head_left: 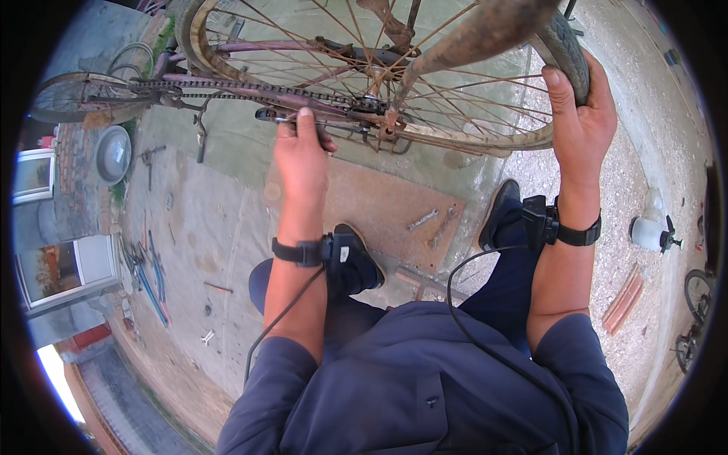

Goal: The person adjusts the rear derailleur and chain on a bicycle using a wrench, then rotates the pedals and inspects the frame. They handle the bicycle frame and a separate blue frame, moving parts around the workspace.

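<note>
Gripping tyre (570, 54) of upturned bicycle's rusty rear wheel (379, 68) with right hand (580, 121); left hand (302, 155) clamped on spanner (274, 116) near axle. Probably stiff, heavy, gritty; best held by rim.

I have one head-mounted fisheye view, looking steeply down over my torso, close on the upturned bicycle wheel (379, 68); the concrete ground (212, 227) curves toward the rim.

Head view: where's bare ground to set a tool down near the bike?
Free: the brown board between left hand and the two tools; the concrete left of it. Crowded: scattered tools far left; spokes around the rear wheel gripped by right hand.
</note>
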Action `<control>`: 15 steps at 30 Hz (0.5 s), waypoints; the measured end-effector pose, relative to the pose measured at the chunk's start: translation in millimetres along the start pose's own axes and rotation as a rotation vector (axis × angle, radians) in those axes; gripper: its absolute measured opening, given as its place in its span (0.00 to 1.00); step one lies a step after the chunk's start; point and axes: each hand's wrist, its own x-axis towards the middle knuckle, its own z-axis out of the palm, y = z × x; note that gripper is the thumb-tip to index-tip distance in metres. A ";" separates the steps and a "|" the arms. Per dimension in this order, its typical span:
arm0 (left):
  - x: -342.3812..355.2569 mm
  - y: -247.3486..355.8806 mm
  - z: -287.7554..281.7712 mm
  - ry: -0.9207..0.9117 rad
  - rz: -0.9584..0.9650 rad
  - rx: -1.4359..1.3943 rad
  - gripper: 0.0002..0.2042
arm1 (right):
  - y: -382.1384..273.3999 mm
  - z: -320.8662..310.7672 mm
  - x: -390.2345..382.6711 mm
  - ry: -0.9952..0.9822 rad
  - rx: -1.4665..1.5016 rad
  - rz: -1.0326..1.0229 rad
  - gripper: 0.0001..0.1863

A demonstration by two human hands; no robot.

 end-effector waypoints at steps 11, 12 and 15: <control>-29.5 18.0 -7.1 0.072 0.213 0.098 0.11 | -3.4 -2.0 0.5 -0.001 -0.049 0.006 0.25; -22.9 17.5 -13.0 0.053 0.148 -0.005 0.12 | -3.3 -1.9 0.0 -0.012 -0.032 0.013 0.25; -10.1 8.2 -20.1 0.035 0.003 -0.140 0.13 | -2.2 -2.2 -0.8 -0.008 -0.008 0.022 0.25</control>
